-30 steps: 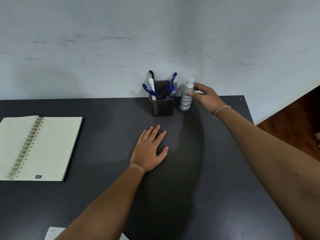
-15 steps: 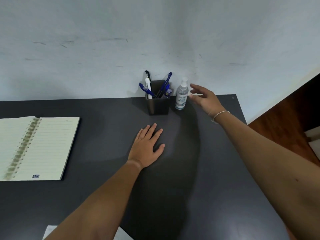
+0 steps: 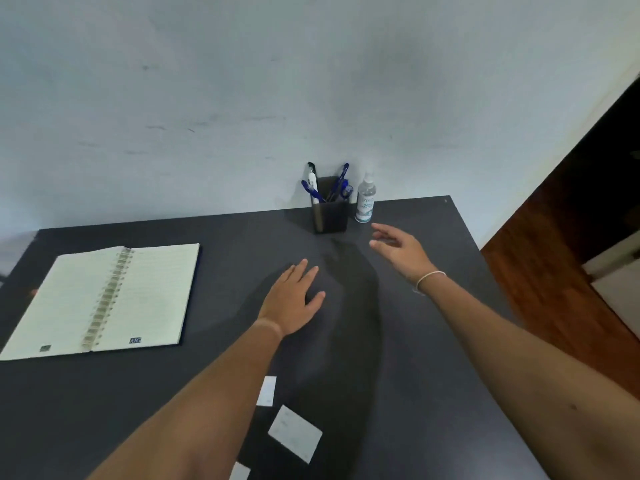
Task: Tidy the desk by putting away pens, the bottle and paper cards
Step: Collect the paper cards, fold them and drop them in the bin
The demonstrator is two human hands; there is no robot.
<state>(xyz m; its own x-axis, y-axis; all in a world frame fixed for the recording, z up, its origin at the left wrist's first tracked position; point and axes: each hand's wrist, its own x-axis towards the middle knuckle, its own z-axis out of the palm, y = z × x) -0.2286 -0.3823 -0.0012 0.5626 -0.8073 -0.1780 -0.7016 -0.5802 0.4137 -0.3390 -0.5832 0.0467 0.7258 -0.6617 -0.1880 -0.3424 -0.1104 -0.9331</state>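
Though blurred, "AIG" on notebook [image 3: 104,299] corner, bottle [image 3: 365,199] label unreadable

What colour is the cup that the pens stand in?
The pen holder is dark brown to black, a plain square box, seen in the head view, the only one.

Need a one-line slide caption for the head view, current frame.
Pens in holder, bottle beside it; right hand open, left hand flat on desk; paper cards remain.

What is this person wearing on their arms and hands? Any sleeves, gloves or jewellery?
Both forearms are bare, with no sleeves in view and no gloves. The right hand has a thin, pale cord-like bracelet around its wrist. The left hand wears nothing: no ring, watch or band shows.
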